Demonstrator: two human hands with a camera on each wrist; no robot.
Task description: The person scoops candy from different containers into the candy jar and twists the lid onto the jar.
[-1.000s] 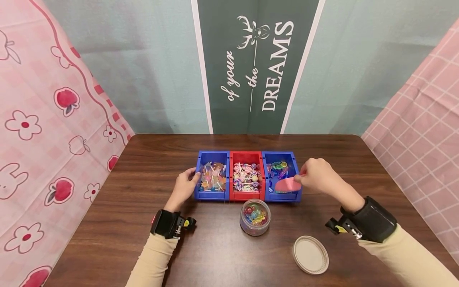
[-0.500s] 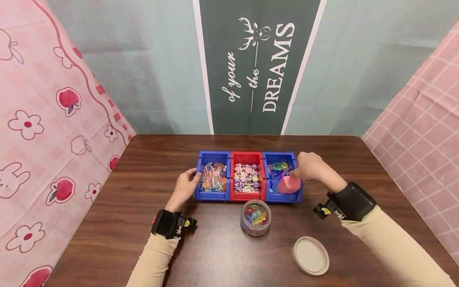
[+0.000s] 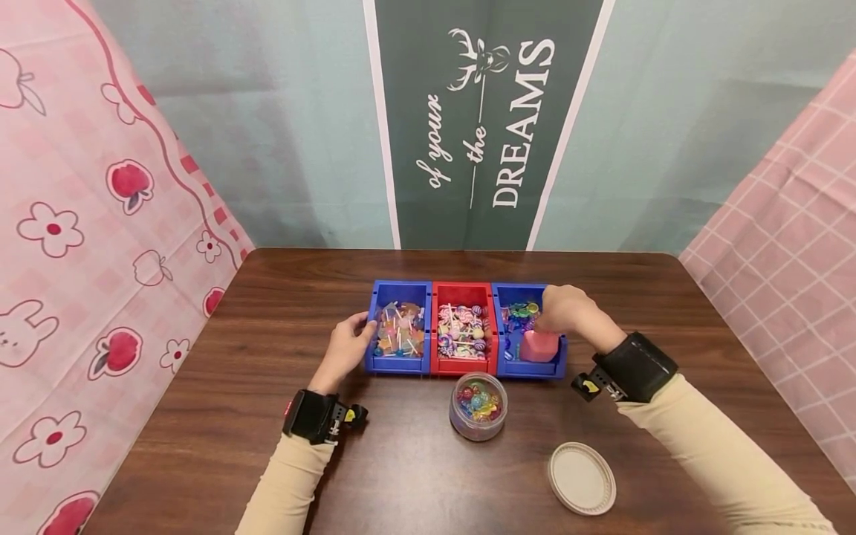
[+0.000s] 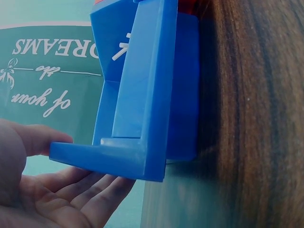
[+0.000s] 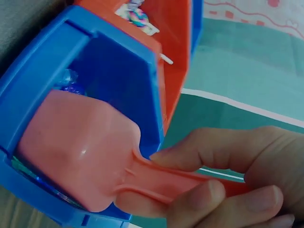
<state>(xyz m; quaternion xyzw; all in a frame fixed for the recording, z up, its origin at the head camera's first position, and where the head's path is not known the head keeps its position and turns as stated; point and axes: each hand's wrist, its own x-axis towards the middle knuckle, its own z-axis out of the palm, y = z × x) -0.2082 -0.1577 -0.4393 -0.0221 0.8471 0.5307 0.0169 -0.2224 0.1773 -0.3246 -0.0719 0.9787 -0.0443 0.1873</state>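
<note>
**Low and level**

The pink scoop, pinched in the right hand, is held inside the right blue bin; the left blue bin is gripped by the left hand. Candies are best lifted from beneath.

Brown table; on it 2 blue bins, 1 red bin between, jar, lid

I'm seeing even, bright light in the head view, with a pale sheen spreading over the brown table and the right sleeve blurring slightly. Both wrist views are coming through dimmer and softer, a small glint showing on the pink scoop.
</note>
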